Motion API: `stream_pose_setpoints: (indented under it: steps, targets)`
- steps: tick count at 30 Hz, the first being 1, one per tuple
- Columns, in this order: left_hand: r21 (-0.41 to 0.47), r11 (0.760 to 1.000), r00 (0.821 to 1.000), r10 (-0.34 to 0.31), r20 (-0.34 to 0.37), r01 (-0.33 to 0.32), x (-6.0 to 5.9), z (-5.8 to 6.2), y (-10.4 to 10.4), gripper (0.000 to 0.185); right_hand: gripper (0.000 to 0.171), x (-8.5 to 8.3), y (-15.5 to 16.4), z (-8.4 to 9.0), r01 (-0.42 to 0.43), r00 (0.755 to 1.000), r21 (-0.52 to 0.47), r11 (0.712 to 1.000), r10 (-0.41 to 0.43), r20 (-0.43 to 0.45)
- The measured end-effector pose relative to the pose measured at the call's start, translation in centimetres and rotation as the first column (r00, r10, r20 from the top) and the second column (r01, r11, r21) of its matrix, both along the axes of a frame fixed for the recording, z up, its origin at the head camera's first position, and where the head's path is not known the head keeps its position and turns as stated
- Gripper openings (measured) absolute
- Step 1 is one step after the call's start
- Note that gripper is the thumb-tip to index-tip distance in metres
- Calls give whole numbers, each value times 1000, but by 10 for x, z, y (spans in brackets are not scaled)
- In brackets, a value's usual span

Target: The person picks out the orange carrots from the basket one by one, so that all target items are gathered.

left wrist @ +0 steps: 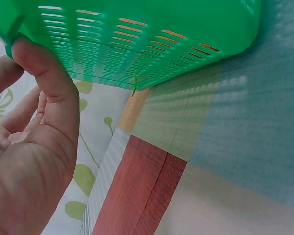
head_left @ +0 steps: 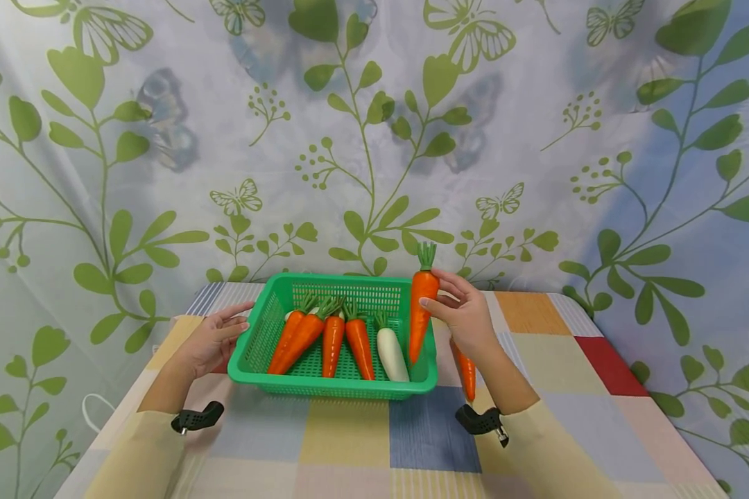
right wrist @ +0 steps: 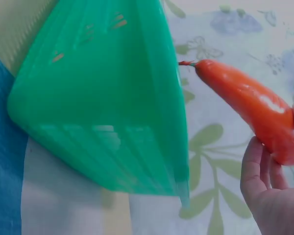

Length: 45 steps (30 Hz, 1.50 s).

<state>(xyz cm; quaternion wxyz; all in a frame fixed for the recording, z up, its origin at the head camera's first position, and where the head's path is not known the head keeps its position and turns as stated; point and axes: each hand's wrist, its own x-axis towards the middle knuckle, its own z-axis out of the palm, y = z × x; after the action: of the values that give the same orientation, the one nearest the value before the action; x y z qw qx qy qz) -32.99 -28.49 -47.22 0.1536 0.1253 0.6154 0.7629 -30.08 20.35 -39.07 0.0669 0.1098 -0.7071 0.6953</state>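
A checked cloth (head_left: 362,443) is covering the table. The left hand (head_left: 209,343), fingers relaxed, is steadying the basket's (head_left: 333,388) left rim. The right hand (head_left: 465,315) is pinching a carrot (head_left: 421,308) upright over the basket's right edge; it looks light, stiff and smooth, best held mid-body.

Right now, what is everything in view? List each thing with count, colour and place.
basket: one, green, mid-table.
carrots in basket: four, orange, lying side by side inside.
radish: one, white, in basket right of those carrots.
held carrot: one, orange, upright over the basket's right rim.
loose carrot: one, orange, on the cloth right of the basket, partly hidden by the wrist.
tablecloth: one, chequered pastel, covering the table.
backdrop: one, pale with green leaves and butterflies, behind the table.
left hand: touching the basket's left rim.
right hand: holding the held carrot.
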Motion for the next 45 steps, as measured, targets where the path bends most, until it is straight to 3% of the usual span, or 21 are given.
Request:
stream_pose_setpoints:
  steps: [8, 15, 22, 33, 45]
  targets:
    - [-34, 999, 1000, 23, 8, -22, -1, 1, 4, 60, 62, -1, 35, -5, 32, 999, -132, 991, -32, -4]
    - [-44, 998, 999, 40, 15, -40, -1, 4, 4, 65, 61, -1, 63, -17, 12, 1000, -261, 965, -12, 2]
    - [-45, 998, 999, 48, 25, -47, -1, 5, 4, 66, 63, -1, 89, -33, 12, 999, -269, 963, 2, 50]
    - [-49, 997, 998, 66, 19, -65, 0, 4, 4, 67, 61, -4, 118, -60, 41, 996, -191, 981, -25, 85]
    - [-1, 999, 999, 37, 7, -37, 1, 2, 5, 62, 64, -12, 142, -88, 47, 977, 81, 996, -63, 203]
